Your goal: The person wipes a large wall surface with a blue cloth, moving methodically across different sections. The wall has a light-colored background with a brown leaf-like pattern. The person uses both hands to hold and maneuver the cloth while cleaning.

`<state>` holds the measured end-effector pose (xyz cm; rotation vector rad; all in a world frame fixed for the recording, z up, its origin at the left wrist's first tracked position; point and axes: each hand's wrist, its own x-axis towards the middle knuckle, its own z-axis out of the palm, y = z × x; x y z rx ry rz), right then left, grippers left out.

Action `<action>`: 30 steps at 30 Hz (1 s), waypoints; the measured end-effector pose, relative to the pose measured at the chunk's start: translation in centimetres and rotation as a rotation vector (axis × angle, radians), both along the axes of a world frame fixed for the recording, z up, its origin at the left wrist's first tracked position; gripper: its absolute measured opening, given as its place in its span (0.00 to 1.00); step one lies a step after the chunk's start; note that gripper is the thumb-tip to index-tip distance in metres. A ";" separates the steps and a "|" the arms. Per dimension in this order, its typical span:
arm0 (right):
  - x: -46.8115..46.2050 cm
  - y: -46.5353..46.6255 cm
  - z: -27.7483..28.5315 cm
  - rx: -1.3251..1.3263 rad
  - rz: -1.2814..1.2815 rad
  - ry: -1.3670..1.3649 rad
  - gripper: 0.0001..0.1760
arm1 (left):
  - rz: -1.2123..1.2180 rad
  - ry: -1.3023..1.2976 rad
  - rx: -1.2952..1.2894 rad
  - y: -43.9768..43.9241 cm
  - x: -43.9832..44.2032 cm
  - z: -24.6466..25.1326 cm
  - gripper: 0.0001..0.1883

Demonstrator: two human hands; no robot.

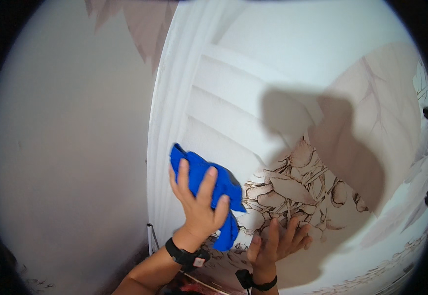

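My left hand (199, 202) has its fingers spread over a crumpled blue cloth (203, 177), holding it against a white printed surface (232, 121). One end of the cloth hangs down below the thumb. The surface bears moulding-like bands, leaves and brown-outlined drawings. Lower and to the right, my right hand (280, 239) rests with fingers apart on or close to the outlined drawing (287, 188); it holds nothing. Black straps are around both wrists, with a small device at the left one.
A plain greyish surface (74, 121) with faded pink leaves at its top meets the white one along a curved-looking edge. A thin white bar (150, 238) stands at lower left. Dark red material (195, 287) shows at the bottom. A shadow falls across the right side.
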<state>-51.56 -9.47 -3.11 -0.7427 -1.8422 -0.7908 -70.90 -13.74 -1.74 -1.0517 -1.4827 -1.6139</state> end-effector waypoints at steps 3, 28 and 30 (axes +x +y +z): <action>0.3 0.1 -0.3 -0.013 0.056 0.001 0.29 | -0.072 0.038 -0.025 0.5 3.0 -1.3 0.31; 0.0 0.3 -5.0 0.024 0.099 -0.146 0.24 | 0.038 0.075 -0.012 -0.1 -4.0 -6.7 0.29; -0.1 0.3 -5.0 0.027 0.092 -0.148 0.24 | 0.047 0.027 -0.024 -0.5 -5.1 -7.0 0.30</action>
